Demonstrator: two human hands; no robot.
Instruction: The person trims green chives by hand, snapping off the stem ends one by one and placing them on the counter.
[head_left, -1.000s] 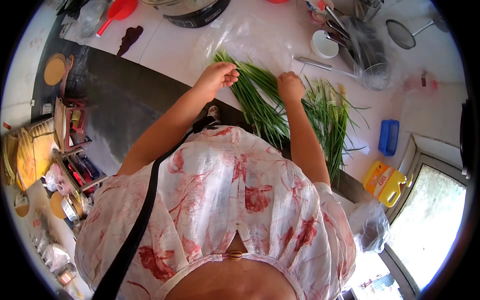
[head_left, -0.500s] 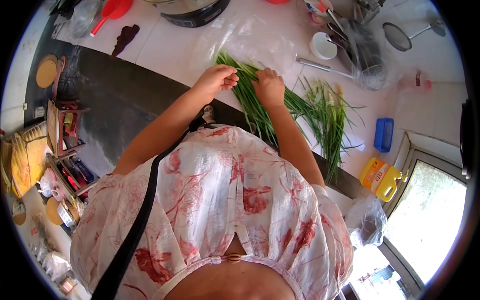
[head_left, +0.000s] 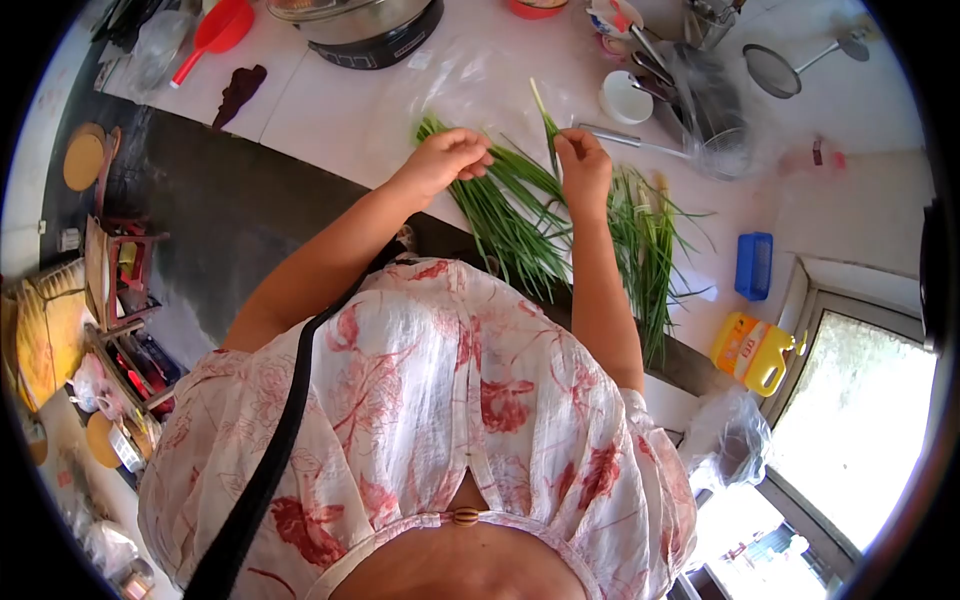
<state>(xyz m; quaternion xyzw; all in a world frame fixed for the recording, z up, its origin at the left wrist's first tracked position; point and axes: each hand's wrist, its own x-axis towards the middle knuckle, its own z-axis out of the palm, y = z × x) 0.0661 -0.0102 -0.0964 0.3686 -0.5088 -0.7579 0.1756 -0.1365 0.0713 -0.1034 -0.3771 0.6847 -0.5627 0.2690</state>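
Long green stalks lie in a loose bunch on the white counter, their pale ends toward a clear plastic bag. Over the left side of this bunch is my left hand, its fingers curled together; what they hold, if anything, is too small to tell. My right hand pinches a few stalks whose pale tips point up and away from me. To the right, beyond my right wrist, rests a second pile of green stalks.
An electric cooker and a red ladle stand at the far side. A strainer handle, white cup, blue basket and yellow jug are on the right. A dark cloth lies left.
My right hand has moved right, away from my left hand, with a few stalks now raised in its fingers. My left hand stays over the bunch. The view has shifted slightly.
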